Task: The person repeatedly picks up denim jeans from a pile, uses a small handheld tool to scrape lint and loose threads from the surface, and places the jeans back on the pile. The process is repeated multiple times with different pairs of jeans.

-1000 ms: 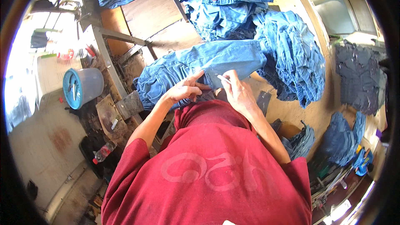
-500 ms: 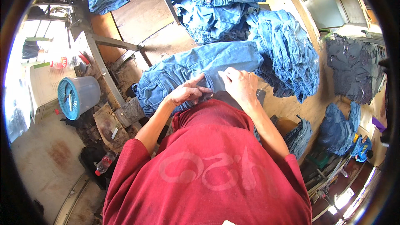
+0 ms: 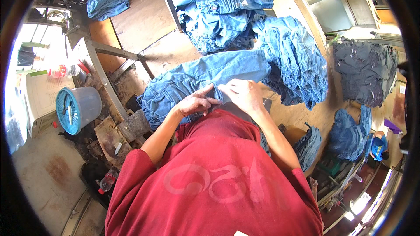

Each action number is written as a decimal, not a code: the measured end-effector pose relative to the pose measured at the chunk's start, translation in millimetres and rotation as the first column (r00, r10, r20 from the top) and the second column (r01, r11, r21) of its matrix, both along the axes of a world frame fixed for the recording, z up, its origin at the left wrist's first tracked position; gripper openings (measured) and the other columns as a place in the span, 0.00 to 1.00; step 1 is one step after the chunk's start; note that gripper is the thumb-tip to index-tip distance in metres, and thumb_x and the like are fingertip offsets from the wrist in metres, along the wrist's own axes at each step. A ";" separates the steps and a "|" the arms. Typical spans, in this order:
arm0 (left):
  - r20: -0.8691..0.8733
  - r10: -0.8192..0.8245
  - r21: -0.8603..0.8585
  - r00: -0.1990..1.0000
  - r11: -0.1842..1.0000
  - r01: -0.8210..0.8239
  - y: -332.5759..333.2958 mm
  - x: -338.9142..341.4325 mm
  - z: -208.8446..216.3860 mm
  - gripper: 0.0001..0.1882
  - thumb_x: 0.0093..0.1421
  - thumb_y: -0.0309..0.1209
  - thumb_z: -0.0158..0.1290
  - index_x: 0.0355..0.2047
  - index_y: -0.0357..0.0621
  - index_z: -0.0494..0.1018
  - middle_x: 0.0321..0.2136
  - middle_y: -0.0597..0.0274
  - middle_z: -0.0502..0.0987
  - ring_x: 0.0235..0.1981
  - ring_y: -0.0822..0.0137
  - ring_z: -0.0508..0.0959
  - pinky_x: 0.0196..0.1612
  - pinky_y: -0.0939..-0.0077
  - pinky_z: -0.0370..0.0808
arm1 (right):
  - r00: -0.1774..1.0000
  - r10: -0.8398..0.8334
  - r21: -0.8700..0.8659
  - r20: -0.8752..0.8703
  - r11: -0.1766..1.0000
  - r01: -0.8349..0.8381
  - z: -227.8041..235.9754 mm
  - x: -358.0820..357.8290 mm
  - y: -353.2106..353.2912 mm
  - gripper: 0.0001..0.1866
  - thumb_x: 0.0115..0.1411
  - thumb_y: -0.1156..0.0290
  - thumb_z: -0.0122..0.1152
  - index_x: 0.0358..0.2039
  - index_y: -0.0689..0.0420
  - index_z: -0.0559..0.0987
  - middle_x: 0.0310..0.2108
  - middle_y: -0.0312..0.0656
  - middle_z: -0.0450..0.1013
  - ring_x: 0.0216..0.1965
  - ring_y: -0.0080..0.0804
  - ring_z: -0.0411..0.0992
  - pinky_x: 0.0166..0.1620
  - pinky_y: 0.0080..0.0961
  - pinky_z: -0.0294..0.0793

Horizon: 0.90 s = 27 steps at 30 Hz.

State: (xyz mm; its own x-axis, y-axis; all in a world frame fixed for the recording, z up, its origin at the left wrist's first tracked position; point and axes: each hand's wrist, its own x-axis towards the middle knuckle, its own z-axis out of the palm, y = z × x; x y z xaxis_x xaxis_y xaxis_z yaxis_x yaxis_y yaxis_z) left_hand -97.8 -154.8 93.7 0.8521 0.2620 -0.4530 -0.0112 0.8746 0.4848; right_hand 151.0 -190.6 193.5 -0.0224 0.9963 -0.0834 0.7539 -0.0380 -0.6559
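A light-blue denim garment (image 3: 192,76) lies lengthwise in front of me, its folded, bunched end to the left. My left hand (image 3: 195,104) rests at its near edge, index finger stretched out and the other fingers spread apart from it. Close beside it, my right hand (image 3: 245,97) has its fingertips pinched together at the cloth's near edge. Whatever lies between those fingertips is too small to make out. Part of the near edge is hidden behind my hands and red shirt (image 3: 214,161).
Heaps of blue denim (image 3: 293,57) stand right of the garment and beyond it (image 3: 223,0). Dark cloth (image 3: 365,72) is stacked at far right. A clear bucket (image 3: 87,107) with a blue rim stands left, near a metal frame (image 3: 103,72). A bottle (image 3: 108,180) lies lower left.
My right hand has moved left, bringing its fingertips close to my left index finger. The left hand keeps nearly the same pose. The whole view has shifted slightly.
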 end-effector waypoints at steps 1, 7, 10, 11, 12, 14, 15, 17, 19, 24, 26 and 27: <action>0.036 0.004 -0.015 0.999 1.000 -0.003 0.2 0.4 0.6 0.56 0.58 0.15 0.50 0.81 0.42 0.31 0.63 0.35 0.76 0.41 0.66 0.83 0.38 0.69 0.82 | 0.996 0.032 -0.202 -0.083 0.978 -0.048 -0.3 0.1 -0.2 0.18 0.67 0.54 0.66 0.25 0.53 0.86 0.26 0.49 0.82 0.30 0.49 0.84 0.33 0.44 0.82; -0.257 0.014 0.415 0.966 0.905 0.098 -3.6 6.6 19.4 0.54 0.60 0.22 0.56 0.81 0.37 0.37 0.68 0.39 0.72 0.36 0.70 0.81 0.37 0.74 0.80 | 0.977 -0.164 0.183 0.135 0.973 0.138 13.0 -5.5 -15.0 0.05 0.66 0.64 0.67 0.37 0.49 0.86 0.21 0.45 0.80 0.27 0.49 0.82 0.30 0.43 0.80; -0.165 -0.025 0.255 0.986 0.964 0.068 -6.9 2.5 27.9 0.54 0.59 0.21 0.55 0.81 0.37 0.38 0.67 0.42 0.73 0.32 0.72 0.80 0.34 0.77 0.77 | 0.963 -0.114 0.162 0.245 0.984 0.076 21.5 -25.3 -31.7 0.03 0.64 0.69 0.68 0.38 0.46 0.85 0.22 0.43 0.80 0.23 0.43 0.81 0.26 0.41 0.79; -0.166 -0.003 0.220 0.986 0.975 0.041 -8.2 0.7 28.2 0.55 0.57 0.19 0.54 0.81 0.41 0.39 0.65 0.43 0.76 0.29 0.73 0.79 0.31 0.79 0.74 | 0.943 -0.136 0.194 0.304 0.978 0.078 22.1 -33.5 -36.8 0.02 0.63 0.68 0.68 0.37 0.46 0.84 0.21 0.41 0.80 0.24 0.41 0.82 0.27 0.40 0.80; -0.132 0.004 0.157 0.991 0.988 0.017 -8.5 -1.1 27.0 0.56 0.56 0.18 0.54 0.82 0.42 0.37 0.64 0.44 0.77 0.28 0.73 0.77 0.31 0.80 0.74 | 0.937 -0.086 0.212 0.338 0.977 0.013 21.9 -39.0 -40.5 0.03 0.63 0.67 0.67 0.37 0.47 0.84 0.20 0.40 0.79 0.23 0.41 0.82 0.27 0.39 0.81; -0.041 0.047 0.053 0.998 0.998 -0.045 -6.4 -4.6 21.3 0.58 0.55 0.17 0.53 0.82 0.45 0.35 0.62 0.45 0.78 0.26 0.75 0.75 0.29 0.81 0.72 | 0.974 0.032 0.162 0.224 0.984 -0.070 22.0 -51.4 -50.3 0.06 0.64 0.68 0.66 0.41 0.49 0.85 0.19 0.41 0.79 0.23 0.40 0.82 0.28 0.37 0.81; -0.083 0.022 0.077 0.996 0.997 -0.016 -5.3 -5.3 17.4 0.60 0.53 0.15 0.52 0.82 0.47 0.34 0.63 0.43 0.77 0.24 0.74 0.74 0.29 0.80 0.72 | 0.989 0.069 0.163 0.128 0.983 -0.090 22.2 -50.5 -52.9 0.12 0.62 0.68 0.68 0.47 0.50 0.87 0.20 0.43 0.79 0.23 0.41 0.81 0.28 0.38 0.81; -0.060 0.025 0.005 0.998 1.000 -0.024 -3.0 -5.6 10.1 0.60 0.53 0.15 0.52 0.82 0.47 0.34 0.62 0.41 0.77 0.25 0.73 0.75 0.29 0.79 0.72 | 0.953 -0.052 0.164 0.298 0.986 0.003 19.8 -52.7 -53.6 0.13 0.62 0.68 0.68 0.48 0.51 0.87 0.21 0.44 0.79 0.23 0.41 0.81 0.29 0.38 0.81; -0.030 0.022 -0.017 0.999 1.000 -0.022 -2.3 -4.6 5.5 0.60 0.53 0.15 0.52 0.82 0.47 0.34 0.61 0.41 0.78 0.24 0.71 0.76 0.29 0.78 0.73 | 0.934 -0.081 0.188 0.349 0.982 0.015 18.2 -52.3 -52.9 0.13 0.62 0.69 0.68 0.47 0.51 0.87 0.20 0.42 0.79 0.23 0.40 0.81 0.29 0.37 0.82; -0.015 0.031 -0.054 0.999 0.998 -0.031 -3.8 -2.2 7.8 0.58 0.54 0.17 0.55 0.81 0.48 0.37 0.57 0.45 0.80 0.22 0.72 0.74 0.28 0.78 0.74 | 0.950 0.006 0.160 0.312 0.985 -0.059 18.9 -51.1 -51.8 0.15 0.61 0.68 0.67 0.49 0.52 0.86 0.19 0.42 0.79 0.22 0.39 0.81 0.30 0.37 0.81; -0.056 0.048 -0.080 0.997 0.995 -0.052 -4.4 -2.1 9.8 0.56 0.55 0.17 0.55 0.81 0.48 0.40 0.57 0.45 0.80 0.21 0.72 0.74 0.28 0.80 0.73 | 0.952 0.007 0.146 0.307 0.988 -0.054 19.8 -50.3 -52.6 0.15 0.61 0.68 0.68 0.48 0.52 0.87 0.19 0.43 0.79 0.22 0.40 0.81 0.30 0.37 0.81; -0.060 0.054 -0.071 0.997 0.996 -0.059 -3.9 -1.9 10.2 0.56 0.55 0.16 0.55 0.81 0.48 0.41 0.57 0.46 0.80 0.22 0.72 0.74 0.28 0.80 0.73 | 0.974 0.035 0.136 0.224 0.989 -0.067 20.0 -50.0 -52.3 0.15 0.61 0.68 0.68 0.48 0.51 0.87 0.19 0.43 0.79 0.22 0.41 0.81 0.30 0.37 0.80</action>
